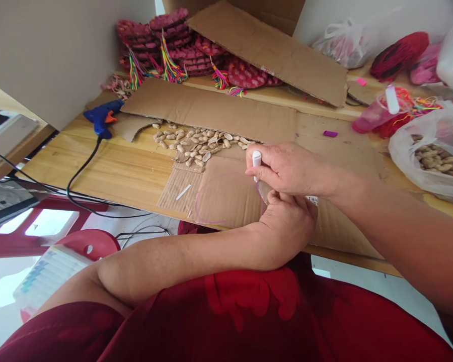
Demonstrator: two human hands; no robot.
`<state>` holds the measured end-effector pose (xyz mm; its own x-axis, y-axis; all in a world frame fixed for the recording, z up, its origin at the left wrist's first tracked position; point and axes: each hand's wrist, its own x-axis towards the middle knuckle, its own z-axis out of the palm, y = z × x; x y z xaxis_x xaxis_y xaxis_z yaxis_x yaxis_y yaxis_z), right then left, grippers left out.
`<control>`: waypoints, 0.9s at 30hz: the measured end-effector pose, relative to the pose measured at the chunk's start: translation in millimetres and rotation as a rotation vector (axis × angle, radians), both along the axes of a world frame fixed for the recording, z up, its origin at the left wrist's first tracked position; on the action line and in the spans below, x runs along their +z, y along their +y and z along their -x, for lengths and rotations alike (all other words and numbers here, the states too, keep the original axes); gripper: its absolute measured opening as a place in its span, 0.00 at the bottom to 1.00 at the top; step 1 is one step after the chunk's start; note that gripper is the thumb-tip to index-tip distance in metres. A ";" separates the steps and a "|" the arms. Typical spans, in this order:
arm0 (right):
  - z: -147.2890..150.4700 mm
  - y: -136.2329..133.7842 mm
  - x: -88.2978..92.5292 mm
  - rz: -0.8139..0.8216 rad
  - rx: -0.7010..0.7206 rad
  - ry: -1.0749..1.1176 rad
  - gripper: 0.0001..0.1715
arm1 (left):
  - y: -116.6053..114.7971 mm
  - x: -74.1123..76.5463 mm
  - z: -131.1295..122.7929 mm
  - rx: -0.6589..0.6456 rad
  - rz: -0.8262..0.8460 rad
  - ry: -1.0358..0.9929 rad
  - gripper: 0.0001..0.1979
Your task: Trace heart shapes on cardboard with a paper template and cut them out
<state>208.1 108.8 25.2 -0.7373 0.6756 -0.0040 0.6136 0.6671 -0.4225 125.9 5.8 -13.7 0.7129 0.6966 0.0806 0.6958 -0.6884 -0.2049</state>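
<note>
My right hand (274, 166) is closed around an upright white marker (256, 160), its lower end hidden by my fingers. Beneath it lies a piece of brown cardboard (226, 193) with a curved purple line drawn on it. My left hand (290, 226) rests on the cardboard just below my right, its fingers curled. Whatever they grip is hidden. A small greyish-brown edge (263, 189) shows between the two hands; its kind is unclear. Farther right on the cardboard lies a purple cap (330, 133).
Unshelled peanuts (200, 143) are heaped behind the cardboard. A blue glue gun (103, 118) with a trailing cord lies left. Stacked pink tasselled pieces (173, 48) and a leaning cardboard strip (268, 50) stand behind. At right sits a plastic bag of peanuts (411, 138).
</note>
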 end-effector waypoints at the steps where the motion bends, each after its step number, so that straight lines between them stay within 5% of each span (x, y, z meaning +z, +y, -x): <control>1: -0.2 0.4 -0.3 -0.001 -0.008 0.009 0.11 | 0.2 -0.5 -0.2 0.000 -0.004 -0.001 0.24; 10: -1.1 -15.1 0.5 0.030 0.159 -0.025 0.13 | 0.5 6.5 -1.8 0.025 -0.041 0.023 0.31; 17: 0.3 1.7 -0.6 0.010 0.008 0.009 0.11 | -0.1 1.0 -1.2 0.005 0.000 -0.001 0.22; 27: -13.1 20.6 -3.2 -0.082 -0.170 0.001 0.12 | 3.3 1.1 -5.1 -0.029 0.034 0.073 0.25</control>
